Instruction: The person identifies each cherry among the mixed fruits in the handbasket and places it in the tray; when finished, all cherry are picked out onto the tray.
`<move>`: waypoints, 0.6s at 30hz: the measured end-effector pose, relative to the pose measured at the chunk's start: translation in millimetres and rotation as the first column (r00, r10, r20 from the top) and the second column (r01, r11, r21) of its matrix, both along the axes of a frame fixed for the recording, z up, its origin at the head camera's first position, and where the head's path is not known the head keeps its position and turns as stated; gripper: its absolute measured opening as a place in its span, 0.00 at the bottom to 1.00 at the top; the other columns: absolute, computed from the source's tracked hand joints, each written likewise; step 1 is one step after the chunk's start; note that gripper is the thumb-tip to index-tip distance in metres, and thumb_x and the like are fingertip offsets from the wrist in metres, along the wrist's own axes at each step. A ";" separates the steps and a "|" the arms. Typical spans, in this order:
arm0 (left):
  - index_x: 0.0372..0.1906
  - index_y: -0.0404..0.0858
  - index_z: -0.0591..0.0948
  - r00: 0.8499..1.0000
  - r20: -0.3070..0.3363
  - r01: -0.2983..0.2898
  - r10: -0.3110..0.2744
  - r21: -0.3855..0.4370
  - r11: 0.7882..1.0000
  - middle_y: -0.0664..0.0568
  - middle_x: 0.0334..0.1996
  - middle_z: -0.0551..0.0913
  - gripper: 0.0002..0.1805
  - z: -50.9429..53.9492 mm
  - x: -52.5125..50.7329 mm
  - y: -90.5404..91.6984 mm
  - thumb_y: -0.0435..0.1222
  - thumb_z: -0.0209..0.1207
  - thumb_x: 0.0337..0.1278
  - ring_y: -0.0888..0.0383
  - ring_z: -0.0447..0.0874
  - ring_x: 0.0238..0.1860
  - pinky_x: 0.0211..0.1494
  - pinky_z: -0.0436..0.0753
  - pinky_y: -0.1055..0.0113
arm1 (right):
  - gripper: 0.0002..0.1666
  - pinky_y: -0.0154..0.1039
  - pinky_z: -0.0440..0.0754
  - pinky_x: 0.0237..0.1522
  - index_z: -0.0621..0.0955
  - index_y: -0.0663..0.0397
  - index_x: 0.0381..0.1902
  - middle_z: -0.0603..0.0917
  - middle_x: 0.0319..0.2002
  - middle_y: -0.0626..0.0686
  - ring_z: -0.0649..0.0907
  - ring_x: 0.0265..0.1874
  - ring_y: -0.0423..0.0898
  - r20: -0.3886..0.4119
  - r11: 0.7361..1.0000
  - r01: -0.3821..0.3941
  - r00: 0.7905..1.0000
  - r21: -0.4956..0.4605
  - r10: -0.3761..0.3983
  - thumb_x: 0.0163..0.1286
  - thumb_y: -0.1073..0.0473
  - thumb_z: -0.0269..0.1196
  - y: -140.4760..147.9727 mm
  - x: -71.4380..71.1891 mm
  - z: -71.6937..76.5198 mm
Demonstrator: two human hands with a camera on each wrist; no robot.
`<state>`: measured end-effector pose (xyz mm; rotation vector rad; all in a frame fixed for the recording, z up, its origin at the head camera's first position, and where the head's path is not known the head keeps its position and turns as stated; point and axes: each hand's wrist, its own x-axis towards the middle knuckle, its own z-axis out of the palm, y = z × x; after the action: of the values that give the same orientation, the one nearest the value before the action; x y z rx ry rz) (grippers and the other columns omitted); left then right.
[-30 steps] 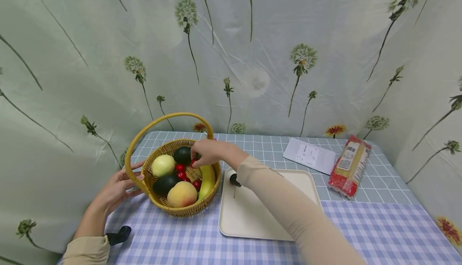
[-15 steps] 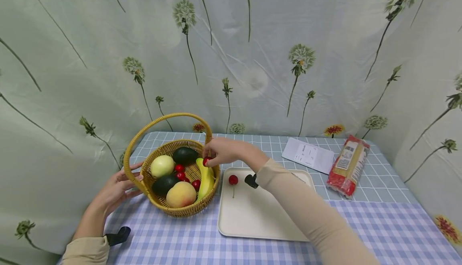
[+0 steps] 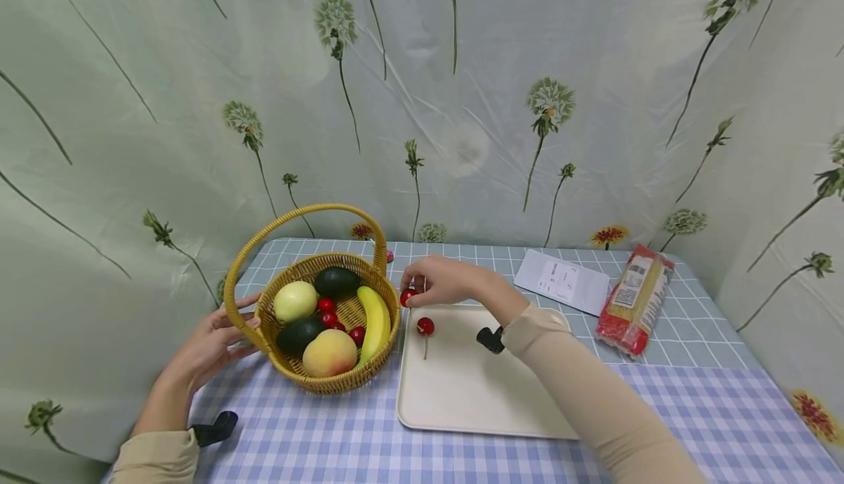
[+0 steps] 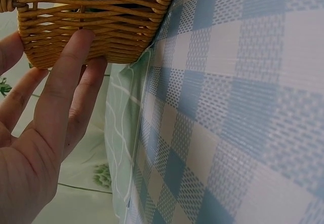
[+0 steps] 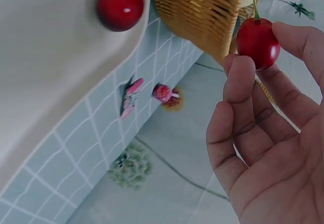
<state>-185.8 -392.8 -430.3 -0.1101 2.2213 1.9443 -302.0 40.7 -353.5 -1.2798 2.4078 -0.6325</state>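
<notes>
My right hand pinches a red cherry between thumb and fingers, its green stem pointing up in the right wrist view. Just beyond the basket's right rim, the hand hovers over the far left corner of the white tray. A second cherry lies on that tray. The fingers of my left hand rest against the outer wall of the wicker basket, below its handle. Inside the basket are a banana, a peach, two dark avocados, a pale round fruit and several cherries.
Right of the tray, a red-and-clear noodle packet lies beside a white labelled sheet. Two small pink items, one a wrapper, lie behind the tray. A floral curtain closes off the back.
My right hand has lifted a cherry out of the basket and carried it right, over the rim to the tray's corner. The left hand stays at the basket.
</notes>
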 end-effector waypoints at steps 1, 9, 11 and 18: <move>0.86 0.41 0.60 1.000 0.001 -0.002 0.002 -0.002 1.000 0.68 0.50 0.87 0.37 -0.1 0.0 0.0 0.36 0.60 0.80 0.66 0.89 0.51 0.53 0.90 0.65 | 0.10 0.33 0.82 0.45 0.87 0.51 0.51 0.87 0.36 0.46 0.82 0.36 0.39 0.006 1.000 0.008 1.000 -0.004 -0.008 0.76 0.55 0.67 3.5 0.5 -1.3; 0.86 0.40 0.58 1.000 0.003 0.000 0.000 -0.021 1.000 0.68 0.50 0.86 0.38 0.0 0.3 0.5 0.37 0.60 0.80 0.67 0.89 0.51 0.54 0.90 0.65 | 0.12 0.34 0.82 0.46 0.87 0.52 0.54 0.89 0.37 0.46 0.84 0.38 0.40 0.058 0.996 0.083 0.995 -0.015 -0.082 0.76 0.57 0.67 29.5 3.5 -12.9; 0.86 0.40 0.58 1.000 0.001 -0.001 0.001 -0.022 1.000 0.68 0.50 0.86 0.38 -0.1 0.3 0.4 0.37 0.60 0.80 0.66 0.89 0.51 0.53 0.90 0.64 | 0.12 0.34 0.82 0.45 0.88 0.52 0.53 0.89 0.37 0.46 0.84 0.37 0.39 0.059 0.996 0.091 0.994 -0.015 -0.089 0.75 0.57 0.68 34.6 3.2 -17.1; 0.86 0.41 0.59 1.000 -0.009 0.006 -0.006 -0.023 1.000 0.68 0.51 0.86 0.37 -1.2 0.3 -0.6 0.37 0.59 0.81 0.66 0.89 0.51 0.54 0.90 0.65 | 0.12 0.33 0.82 0.42 0.87 0.51 0.51 0.88 0.34 0.46 0.83 0.34 0.37 0.089 0.993 0.118 0.989 -0.022 -0.116 0.73 0.55 0.70 48.5 2.5 -36.2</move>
<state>-185.5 -393.4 -431.5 -0.0978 2.2476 1.9208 -299.4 89.1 -389.7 -1.1036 2.4228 -0.7413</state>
